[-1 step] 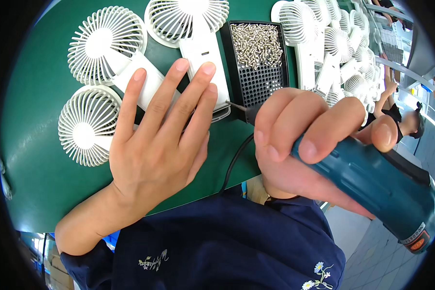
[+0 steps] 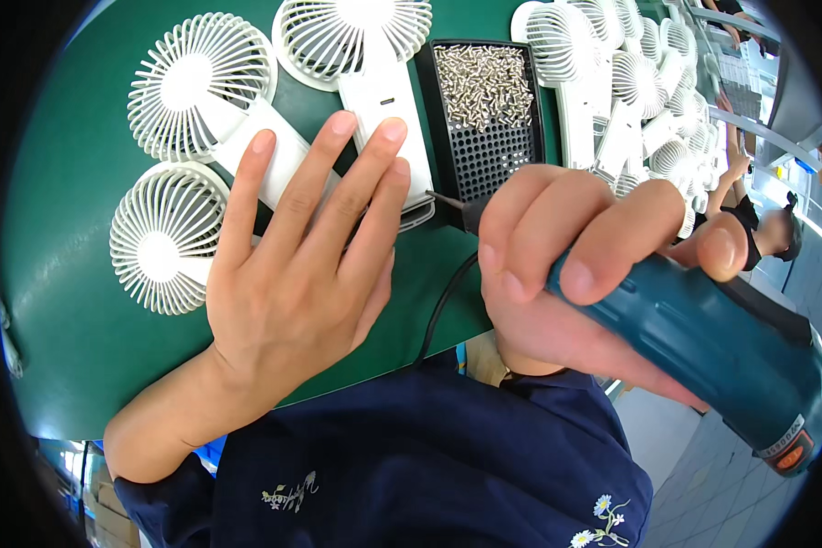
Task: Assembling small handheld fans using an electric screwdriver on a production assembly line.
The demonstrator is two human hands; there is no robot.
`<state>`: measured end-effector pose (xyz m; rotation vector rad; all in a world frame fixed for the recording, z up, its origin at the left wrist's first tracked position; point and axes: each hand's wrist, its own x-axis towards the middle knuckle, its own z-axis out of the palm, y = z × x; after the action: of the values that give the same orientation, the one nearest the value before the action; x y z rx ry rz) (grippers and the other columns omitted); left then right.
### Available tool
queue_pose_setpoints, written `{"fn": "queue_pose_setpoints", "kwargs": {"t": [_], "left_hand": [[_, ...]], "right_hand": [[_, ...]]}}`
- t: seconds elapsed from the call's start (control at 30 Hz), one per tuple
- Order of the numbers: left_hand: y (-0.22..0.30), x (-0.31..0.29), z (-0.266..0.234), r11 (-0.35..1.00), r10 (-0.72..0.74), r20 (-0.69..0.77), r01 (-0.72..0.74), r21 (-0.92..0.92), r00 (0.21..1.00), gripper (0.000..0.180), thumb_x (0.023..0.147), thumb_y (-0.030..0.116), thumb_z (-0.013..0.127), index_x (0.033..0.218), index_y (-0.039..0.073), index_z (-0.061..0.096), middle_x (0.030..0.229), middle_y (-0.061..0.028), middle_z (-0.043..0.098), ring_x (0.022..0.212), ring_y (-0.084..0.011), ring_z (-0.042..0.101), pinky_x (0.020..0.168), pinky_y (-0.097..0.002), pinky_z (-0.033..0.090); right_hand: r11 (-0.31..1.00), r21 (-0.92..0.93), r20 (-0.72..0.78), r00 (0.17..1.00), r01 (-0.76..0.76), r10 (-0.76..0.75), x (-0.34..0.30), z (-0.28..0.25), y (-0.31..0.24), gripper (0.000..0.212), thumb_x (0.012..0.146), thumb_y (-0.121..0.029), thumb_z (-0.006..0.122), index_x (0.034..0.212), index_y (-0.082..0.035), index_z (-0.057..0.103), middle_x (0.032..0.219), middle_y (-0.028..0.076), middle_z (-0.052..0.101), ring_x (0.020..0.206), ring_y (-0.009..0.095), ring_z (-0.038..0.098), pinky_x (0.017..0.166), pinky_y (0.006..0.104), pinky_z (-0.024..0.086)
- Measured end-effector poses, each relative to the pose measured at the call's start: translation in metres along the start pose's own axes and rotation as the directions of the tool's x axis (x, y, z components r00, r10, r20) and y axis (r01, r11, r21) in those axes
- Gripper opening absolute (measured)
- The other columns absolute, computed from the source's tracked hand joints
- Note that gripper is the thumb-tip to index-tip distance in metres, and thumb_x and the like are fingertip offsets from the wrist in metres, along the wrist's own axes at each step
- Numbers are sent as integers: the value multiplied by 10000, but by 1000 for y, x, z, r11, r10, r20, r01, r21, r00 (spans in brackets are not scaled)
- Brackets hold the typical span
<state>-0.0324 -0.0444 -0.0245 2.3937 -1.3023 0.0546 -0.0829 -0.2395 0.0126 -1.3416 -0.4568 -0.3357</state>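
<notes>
Left hand (image 2: 288, 279) spread flat, right hand (image 2: 543, 242) curled in a grip.
The left palm faces down, fingers reaching forward and slightly fanned, thumb tucked in alongside; the bare left forearm (image 2: 169, 420) slants in from lower left. The right fingers bend tightly inward, nearer the camera.

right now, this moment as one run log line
left hand: spread over centre white fan | right hand: gripping teal screwdriver, bit at fan's lower end | screw tray: alongside, part-filled
</notes>
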Motion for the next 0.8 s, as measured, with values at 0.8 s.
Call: {"fn": "queue_pose_setpoints", "kwargs": {"t": [0.8], "left_hand": [[3, 8, -6, 999, 13, 108, -17, 32, 994, 545, 781, 148, 627, 1297, -13, 559, 1449, -116, 527, 1373, -326, 457, 1151, -547, 273]], "right_hand": [[972, -164, -463, 857, 168, -226, 1, -42, 10, 817, 819, -890, 266, 1260, -227, 451, 751, 1, 481, 409, 100, 400, 351, 260, 333]]}}
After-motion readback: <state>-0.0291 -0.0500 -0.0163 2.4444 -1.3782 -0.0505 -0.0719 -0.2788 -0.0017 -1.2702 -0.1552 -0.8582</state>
